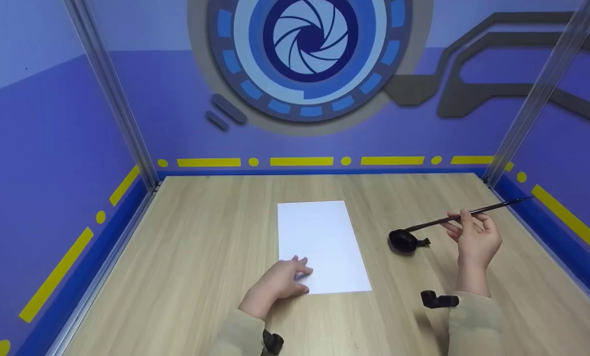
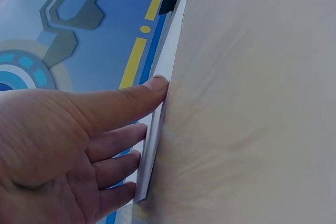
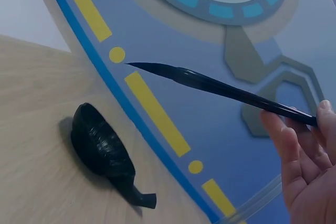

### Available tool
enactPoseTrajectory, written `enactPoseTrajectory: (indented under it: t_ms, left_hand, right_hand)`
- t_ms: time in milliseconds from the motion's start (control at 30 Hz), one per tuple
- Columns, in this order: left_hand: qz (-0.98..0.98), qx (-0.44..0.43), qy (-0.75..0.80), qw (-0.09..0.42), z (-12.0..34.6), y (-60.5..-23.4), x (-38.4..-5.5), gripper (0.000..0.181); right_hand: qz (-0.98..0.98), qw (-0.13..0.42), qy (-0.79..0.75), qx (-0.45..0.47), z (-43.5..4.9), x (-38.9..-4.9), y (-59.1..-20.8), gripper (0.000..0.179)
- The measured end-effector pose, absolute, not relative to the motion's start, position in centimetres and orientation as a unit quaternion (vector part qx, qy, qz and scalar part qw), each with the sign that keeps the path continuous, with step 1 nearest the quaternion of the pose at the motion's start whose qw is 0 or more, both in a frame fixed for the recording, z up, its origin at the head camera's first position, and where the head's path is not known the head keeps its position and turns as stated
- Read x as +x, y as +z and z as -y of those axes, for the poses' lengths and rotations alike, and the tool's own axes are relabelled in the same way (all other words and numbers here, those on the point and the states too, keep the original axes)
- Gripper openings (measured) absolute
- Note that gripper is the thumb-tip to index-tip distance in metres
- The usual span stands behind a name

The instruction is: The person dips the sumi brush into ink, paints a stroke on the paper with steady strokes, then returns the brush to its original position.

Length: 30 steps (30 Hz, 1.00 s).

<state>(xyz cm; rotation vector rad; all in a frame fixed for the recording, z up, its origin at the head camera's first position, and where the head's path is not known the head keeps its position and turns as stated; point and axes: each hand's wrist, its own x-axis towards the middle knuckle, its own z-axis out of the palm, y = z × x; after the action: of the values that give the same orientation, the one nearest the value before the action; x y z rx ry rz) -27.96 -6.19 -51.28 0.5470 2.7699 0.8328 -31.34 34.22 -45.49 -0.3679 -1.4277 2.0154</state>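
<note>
A sheet of white paper (image 1: 324,242) lies on the table. My left hand (image 1: 286,278) rests on its near left corner; in the left wrist view the thumb and loosely spread fingers touch the paper (image 2: 167,61) near its edge. My right hand (image 1: 478,242) pinches a dark ink brush (image 3: 226,89) by its handle, above the table. The brush's black pointed tip points leftward. A small black dish (image 1: 402,242) with a bent stem stands right of the paper; the brush's lower end overlaps it in the head view. In the right wrist view the dish (image 3: 100,140) appears below the tip.
The wooden table (image 1: 191,237) meets blue painted walls (image 1: 52,163) at its back and sides. Metal posts (image 1: 112,94) rise at the back corners. Black camera mounts (image 1: 439,299) sit on both wrists, over the sleeves.
</note>
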Motion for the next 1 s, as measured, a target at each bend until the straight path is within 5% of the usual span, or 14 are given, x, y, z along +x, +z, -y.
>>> enactPoseTrajectory:
  t_ms: [1000]
  left_hand:
    - [-0.937, 0.189, 0.276, 0.098, 6.3, -51.4, -28.1, 0.045]
  right_hand:
    - [0.568, 0.265, 0.751, -0.208, -35.5, -32.3, -49.0, 0.014]
